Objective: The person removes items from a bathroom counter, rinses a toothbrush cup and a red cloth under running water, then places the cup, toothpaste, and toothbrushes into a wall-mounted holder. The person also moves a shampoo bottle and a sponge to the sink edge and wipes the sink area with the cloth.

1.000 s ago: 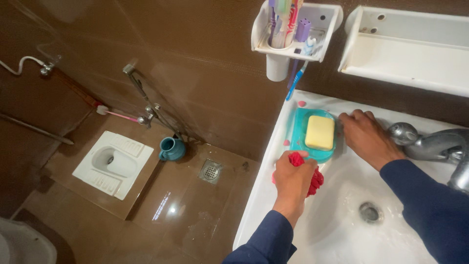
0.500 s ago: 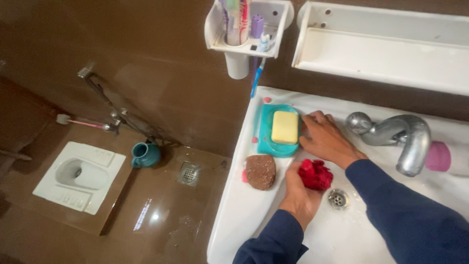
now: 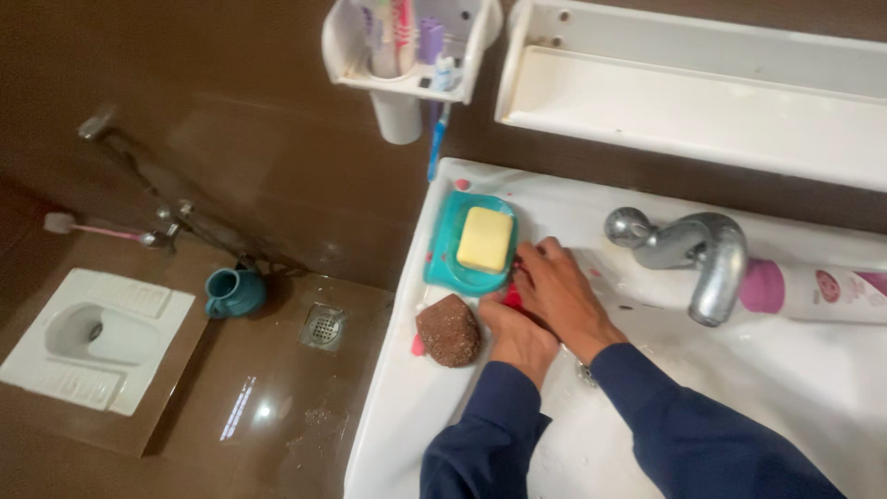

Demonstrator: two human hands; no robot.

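Hands meet at the left rim of the white sink (image 3: 434,407), both in dark blue sleeves. Left hand (image 3: 515,337) lies low, its fingers curled around a red cloth (image 3: 511,298), of which only a sliver shows between the two hands; the grip looks closed on it. Right hand (image 3: 557,294) lies over the left one from the right, fingers bent and pressed down on the same spot, touching the cloth's upper edge; whether it grips the cloth or only presses on it I cannot tell.

Just beyond the fingertips sits a teal soap dish (image 3: 443,263) with a yellow soap bar (image 3: 485,238) on it, on the sink's back left corner. A brown, rough, rounded stone (image 3: 448,330) lies on the rim just left of the left hand, close but apart from it. A chrome tap (image 3: 707,254) stands to the right, and past it a white bottle with a pink cap (image 3: 813,291) lies on its side.

On the brown wall above hang a white toothbrush holder (image 3: 397,83) and a long white shelf (image 3: 702,106). Down on the floor are a drain (image 3: 323,326), a teal mug (image 3: 233,291) and a white squat pan (image 3: 88,337).
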